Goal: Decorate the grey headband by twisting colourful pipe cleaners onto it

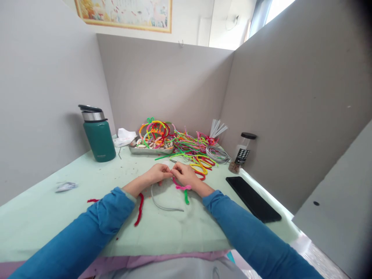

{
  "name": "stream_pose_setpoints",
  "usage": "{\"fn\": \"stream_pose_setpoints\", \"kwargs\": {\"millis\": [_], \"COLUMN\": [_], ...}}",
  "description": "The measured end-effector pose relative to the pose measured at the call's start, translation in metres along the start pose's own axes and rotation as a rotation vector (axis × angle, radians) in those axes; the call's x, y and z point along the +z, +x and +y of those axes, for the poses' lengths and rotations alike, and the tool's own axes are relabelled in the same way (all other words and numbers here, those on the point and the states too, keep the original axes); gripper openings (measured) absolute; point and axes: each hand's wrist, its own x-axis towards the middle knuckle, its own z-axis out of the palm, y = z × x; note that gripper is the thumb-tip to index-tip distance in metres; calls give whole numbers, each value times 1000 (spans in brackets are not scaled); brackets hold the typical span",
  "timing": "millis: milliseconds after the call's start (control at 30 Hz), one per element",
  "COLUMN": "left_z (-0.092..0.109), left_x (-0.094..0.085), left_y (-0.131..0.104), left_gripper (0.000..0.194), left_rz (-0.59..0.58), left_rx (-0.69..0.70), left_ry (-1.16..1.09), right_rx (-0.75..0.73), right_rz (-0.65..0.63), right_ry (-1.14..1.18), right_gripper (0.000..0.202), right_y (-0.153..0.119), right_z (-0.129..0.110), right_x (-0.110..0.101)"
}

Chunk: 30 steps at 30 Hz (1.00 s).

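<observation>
Left sleeve, right sleeve: matching plain blue, long, smooth along the forearm. Left cuff bunched in thick folds, paler inner edge showing; right cuff creased more lightly. Left hand and right hand bare, wrists too. Lap: light grey cloth, thin curved mark toward the right, unclear.

my left hand and right hand meet over the table; a wire lies nearer me. beyond them sits a tray, a heap of pipe cleaners to its right. a flask stands far left, a jar right, behind a phone.
</observation>
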Motion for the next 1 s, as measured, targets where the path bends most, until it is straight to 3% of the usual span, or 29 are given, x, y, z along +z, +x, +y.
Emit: {"fn": "stream_pose_setpoints", "kwargs": {"millis": [500, 1000], "left_z": [-10, 1], "left_x": [0, 1], "left_y": [4, -3], "left_gripper": [34, 38], "left_rz": [2, 13], "left_rx": [58, 31], "left_ry": [33, -15], "right_rx": [53, 203], "right_rz": [-52, -181], "right_ry": [51, 337], "right_gripper": [17, 19], "right_y": [1, 1], "right_z": [0, 4], "right_x": [-2, -1]}}
